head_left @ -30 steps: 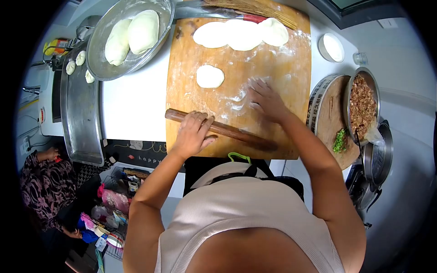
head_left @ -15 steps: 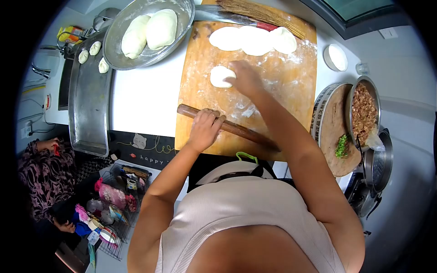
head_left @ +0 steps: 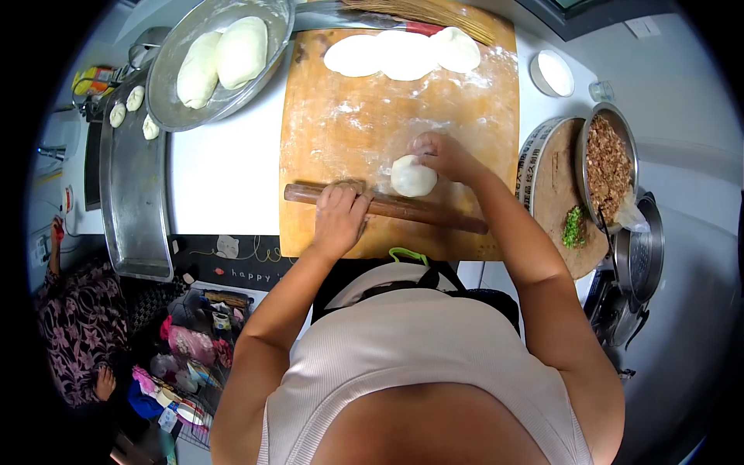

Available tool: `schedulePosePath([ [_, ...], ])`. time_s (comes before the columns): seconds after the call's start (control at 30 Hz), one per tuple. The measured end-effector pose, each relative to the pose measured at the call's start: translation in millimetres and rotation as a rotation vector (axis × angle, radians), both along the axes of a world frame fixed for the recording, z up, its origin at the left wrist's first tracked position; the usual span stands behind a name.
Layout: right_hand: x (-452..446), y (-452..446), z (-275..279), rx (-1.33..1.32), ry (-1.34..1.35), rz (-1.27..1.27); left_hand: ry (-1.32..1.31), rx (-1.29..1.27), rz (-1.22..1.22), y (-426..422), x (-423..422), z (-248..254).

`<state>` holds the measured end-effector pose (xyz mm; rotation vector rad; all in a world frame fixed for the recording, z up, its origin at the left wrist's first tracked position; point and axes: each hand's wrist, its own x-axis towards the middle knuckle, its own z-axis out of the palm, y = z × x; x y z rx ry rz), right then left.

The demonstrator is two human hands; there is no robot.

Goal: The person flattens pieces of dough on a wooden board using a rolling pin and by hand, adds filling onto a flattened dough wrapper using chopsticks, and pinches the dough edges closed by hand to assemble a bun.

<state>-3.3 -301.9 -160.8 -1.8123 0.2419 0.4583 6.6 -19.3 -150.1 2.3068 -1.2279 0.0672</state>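
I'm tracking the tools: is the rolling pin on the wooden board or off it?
On it: the rolling pin lies across the near part of the wooden board, with the left hand over it.

- The head view looks from the wearer's head, over the near side of the wooden board.
- It faces forward and steeply down, showing the board's top and, on its near part, the rolling pin from above.
- Nearest the lens is the wearer's torso, below the board; the board lies within arm's reach.
- Dark-rimmed and very wide, it spans from the metal tray left of the board to the chopping block and beyond, right of it.
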Motion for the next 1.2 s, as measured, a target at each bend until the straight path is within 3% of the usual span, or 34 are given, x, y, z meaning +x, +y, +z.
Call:
schedulePosePath([
  [0.1,-19.2,0.9,7.5,-0.645,-0.292,-0.139,0.002,0.0,0.007,-12.7,-2.4,4.8],
  [0.2,-39.0,10.4,38.7,-0.634,-0.079,-0.133,-0.011,0.0,0.02,-21.5,-5.2,2.4],
  [0.3,-44.6,10.6,-3.9,-0.698,-0.456,0.014,0.003,0.018,0.015,-25.8,-8.9,-2.9],
  [0.4,-29.6,34.4,21.0,-0.751,-0.239,-0.019,-0.004,0.026,0.011,-29.7,-7.4,-3.6],
  [0.73,-10.3,34.2,12.4,-0.65,-0.206,-0.155,-0.01,0.058,0.015,-21.5,4.8,-18.1],
  [0.83,-1.0,30.2,2.8,-0.583,-0.248,-0.107,0.093,0.114,-0.045,-17.5,17.0,-11.2],
  [0.93,9.6,26.6,10.4,-0.56,-0.244,0.052,0.167,0.054,0.071,-33.0,21.2,5.8],
  [1.0,13.5,27.7,20.9,-0.61,-0.196,0.124,0.095,0.227,0.163,-47.2,22.6,-1.2],
  [1.13,17.8,29.7,24.7,-0.645,-0.189,0.101,-0.021,0.374,0.285,-87.5,55.1,-11.7],
  [1.2,26.1,25.4,17.3,-0.627,-0.148,0.118,-0.054,0.309,0.319,-111.6,83.7,-22.4],
])
